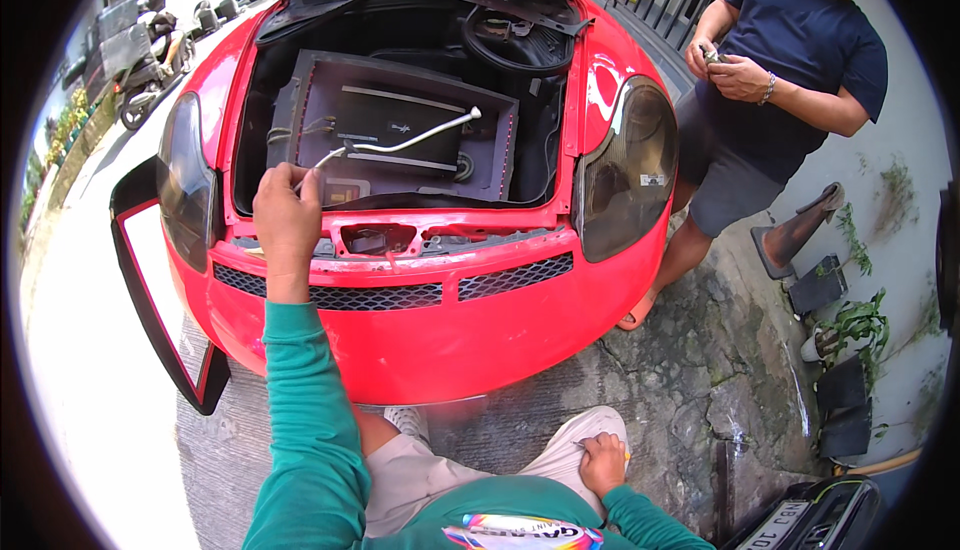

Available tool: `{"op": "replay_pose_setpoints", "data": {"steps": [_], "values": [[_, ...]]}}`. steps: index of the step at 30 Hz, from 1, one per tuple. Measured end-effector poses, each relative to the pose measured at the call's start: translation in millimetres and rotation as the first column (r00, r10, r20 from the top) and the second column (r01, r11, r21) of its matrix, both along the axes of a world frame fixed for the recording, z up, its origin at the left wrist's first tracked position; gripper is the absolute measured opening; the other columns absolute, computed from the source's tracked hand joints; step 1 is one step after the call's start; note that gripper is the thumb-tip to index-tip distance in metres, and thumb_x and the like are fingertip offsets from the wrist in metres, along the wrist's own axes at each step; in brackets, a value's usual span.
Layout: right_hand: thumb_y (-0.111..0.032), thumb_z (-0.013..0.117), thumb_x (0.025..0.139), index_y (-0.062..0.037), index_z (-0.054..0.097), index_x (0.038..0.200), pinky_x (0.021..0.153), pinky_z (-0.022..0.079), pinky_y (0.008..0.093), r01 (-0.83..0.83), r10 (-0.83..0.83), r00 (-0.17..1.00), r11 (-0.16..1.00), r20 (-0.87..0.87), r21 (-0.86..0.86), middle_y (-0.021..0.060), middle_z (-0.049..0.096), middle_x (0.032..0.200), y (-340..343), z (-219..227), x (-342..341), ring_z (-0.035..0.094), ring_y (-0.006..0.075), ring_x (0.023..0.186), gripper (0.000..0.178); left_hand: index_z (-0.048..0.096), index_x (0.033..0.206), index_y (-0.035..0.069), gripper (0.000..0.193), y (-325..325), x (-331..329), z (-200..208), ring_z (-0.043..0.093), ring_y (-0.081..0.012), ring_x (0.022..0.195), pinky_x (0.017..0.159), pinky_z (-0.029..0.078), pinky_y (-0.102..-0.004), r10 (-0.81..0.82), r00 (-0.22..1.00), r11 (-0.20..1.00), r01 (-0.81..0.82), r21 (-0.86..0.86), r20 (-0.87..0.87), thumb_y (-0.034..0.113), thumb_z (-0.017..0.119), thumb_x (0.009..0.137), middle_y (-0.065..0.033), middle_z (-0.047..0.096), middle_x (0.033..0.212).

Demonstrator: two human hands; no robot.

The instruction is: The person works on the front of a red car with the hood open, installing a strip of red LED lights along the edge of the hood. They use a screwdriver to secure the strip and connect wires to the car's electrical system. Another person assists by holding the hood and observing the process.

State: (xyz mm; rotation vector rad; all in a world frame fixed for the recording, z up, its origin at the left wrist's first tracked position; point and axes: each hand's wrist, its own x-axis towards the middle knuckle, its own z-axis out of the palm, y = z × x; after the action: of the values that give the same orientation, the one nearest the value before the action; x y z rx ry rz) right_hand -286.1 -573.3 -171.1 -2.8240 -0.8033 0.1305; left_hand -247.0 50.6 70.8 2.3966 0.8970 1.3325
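Left hand [288, 200] holds a pale rod [425, 139] over the open, red-edged bay [541, 140].

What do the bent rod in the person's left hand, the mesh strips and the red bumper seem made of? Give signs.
Bent rod: probably metal, pale and smooth; it is thin yet holds its curve.
Mesh strips: dark-finished metal or plastic; the open diamond lattice fits either.
Red bumper: painted, judging by its even, bright colour; plastic or metal underneath cannot be told.
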Motion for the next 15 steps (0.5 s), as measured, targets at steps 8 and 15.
{"op": "replay_pose_setpoints", "data": {"steps": [8,15], "values": [[-0.007,0.068,0.087,-0.0082,0.076,0.099,0.077,0.05,0.0435,0.125,-0.104,0.992,0.925,-0.078,0.358,0.0095,0.067,0.09,17,-2,34,0.064,0.0297,0.087,0.014,0.068,0.09,-0.004,0.018,-16,-26,32,0.058,-0.0189,0.069,0.065,0.047,-0.0335,-0.241,0.966,0.945,0.256,-0.205,0.096,0.011,0.076,0.093,-0.0113,0.063,0.082],[-0.008,0.063,0.102,-0.0006,0.056,0.139,0.058,0.042,0.0197,0.273,0.159,0.918,0.411,-0.364,0.87,0.0031,0.066,0.101,126,163,119,0.053,0.0032,0.071,0.038,0.066,0.09,-0.003,0.015,-88,-19,30,0.053,-0.0047,0.074,0.064,0.043,-0.0239,-0.496,0.844,0.724,0.532,-0.439,0.204,0.007,0.075,0.097,-0.0007,0.059,0.082]]}}
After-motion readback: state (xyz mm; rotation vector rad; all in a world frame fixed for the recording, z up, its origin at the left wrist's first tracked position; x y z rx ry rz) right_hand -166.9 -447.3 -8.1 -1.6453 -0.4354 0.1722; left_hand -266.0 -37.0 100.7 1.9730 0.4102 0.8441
